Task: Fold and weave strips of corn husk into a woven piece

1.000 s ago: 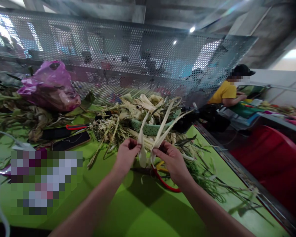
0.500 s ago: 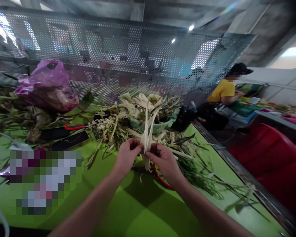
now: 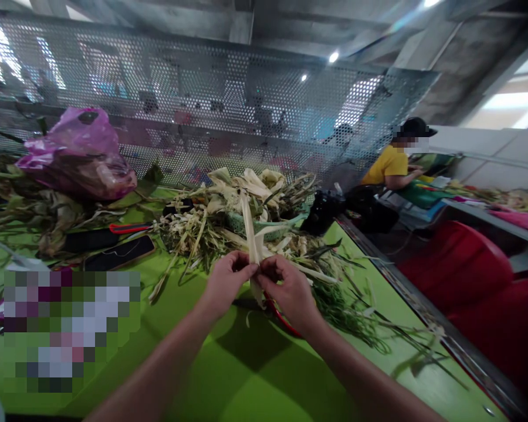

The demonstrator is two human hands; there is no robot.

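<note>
Between my two hands, a pale dried husk strip (image 3: 250, 231) stands up above the green table (image 3: 193, 363), with a second leaf of it bent off to the right. My left hand (image 3: 231, 281) pinches its lower part between thumb and fingers. Close against it, my right hand (image 3: 288, 287) grips the same strip, fingertips almost touching those of the left. A short tail of husk hangs below the fingers. Partly behind my right hand lies a red-handled tool (image 3: 284, 319), mostly hidden.
Behind the hands, a green basket (image 3: 268, 227) overflows with dried husks (image 3: 264, 181). Green strands (image 3: 343, 310) lie to the right. At left are a pink plastic bag (image 3: 81, 155), a dark phone-like slab (image 3: 119, 253) and a red-handled cutter (image 3: 129, 227). A person in yellow (image 3: 387, 167) sits beyond red chairs (image 3: 462, 252).
The two upright husk leaves have spread: one now leans left and the other folds to the right. Both hands keep their pinch. The view has turned slightly right.
</note>
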